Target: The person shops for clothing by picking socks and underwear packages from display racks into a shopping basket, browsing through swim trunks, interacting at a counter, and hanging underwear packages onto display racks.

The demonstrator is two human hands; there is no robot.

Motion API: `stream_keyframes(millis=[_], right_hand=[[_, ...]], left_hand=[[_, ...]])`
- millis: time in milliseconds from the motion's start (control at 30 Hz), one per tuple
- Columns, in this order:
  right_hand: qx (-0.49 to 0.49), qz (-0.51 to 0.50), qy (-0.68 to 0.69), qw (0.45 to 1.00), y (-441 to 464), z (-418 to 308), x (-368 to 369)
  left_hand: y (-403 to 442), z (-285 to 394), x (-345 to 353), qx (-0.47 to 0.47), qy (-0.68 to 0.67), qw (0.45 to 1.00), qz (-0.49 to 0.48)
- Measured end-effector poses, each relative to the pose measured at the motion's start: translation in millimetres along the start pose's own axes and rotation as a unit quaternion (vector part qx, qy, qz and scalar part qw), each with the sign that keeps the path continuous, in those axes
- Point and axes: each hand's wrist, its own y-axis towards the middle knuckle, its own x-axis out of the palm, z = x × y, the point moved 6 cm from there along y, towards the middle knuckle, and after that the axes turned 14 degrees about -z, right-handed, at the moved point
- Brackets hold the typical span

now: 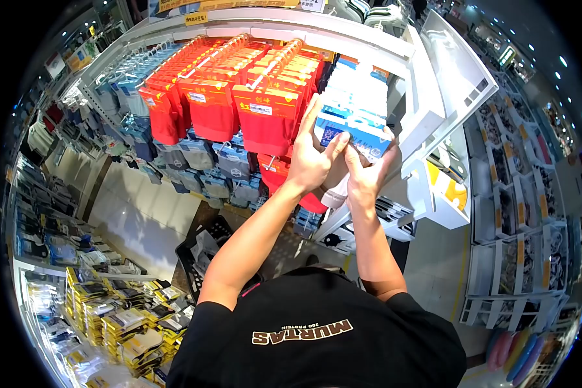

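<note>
Both hands are at a row of sock packs hanging at the right end of a display rack. The front sock pack (349,137) has a blue and white header card, with a pale grey sock (335,196) showing below between the wrists. My left hand (313,152) grips the card's left side, its thumb across the front. My right hand (370,169) holds the right side, thumb also on the front. Both thumb tips nearly meet at the card's lower middle. More packs with pale cards (359,87) hang right behind it.
Red sock packs (265,123) hang in rows left of my hands, with grey and blue packs (229,168) below. A white rack panel (456,71) stands at right. Down left are a black basket (191,258) and yellow packs (123,317). White shelving (517,246) lines the far right.
</note>
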Motion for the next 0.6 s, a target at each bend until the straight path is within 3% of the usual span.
stream_keyframes(millis=[100, 267, 300, 367, 600], right_hand=[[-0.005, -0.003, 0.057, 0.998, -0.9, -11.3, 7.3], [-0.015, -0.032, 0.023, 0.999, -6.9, -10.5, 6.1], [-0.027, -0.037, 0.011, 0.999, -7.3, -8.1, 5.5], [-0.063, -0.041, 0.002, 0.997, -9.9, -4.7, 4.3], [-0.040, -0.049, 0.112, 0.992, -15.8, -7.9, 1.3]], left_hand=[[-6.6, 4.7, 0.5, -0.007, -0.037, 0.999, 0.006], [-19.5, 9.2, 0.5, 0.035, -0.043, 0.998, 0.033], [-23.3, 6.9, -1.9, 0.075, 0.036, 0.996, 0.043], [-29.7, 0.4, 1.4, 0.066, -0.031, 0.997, 0.016], [-33.9, 12.7, 5.4, 0.122, -0.004, 0.993, -0.004]])
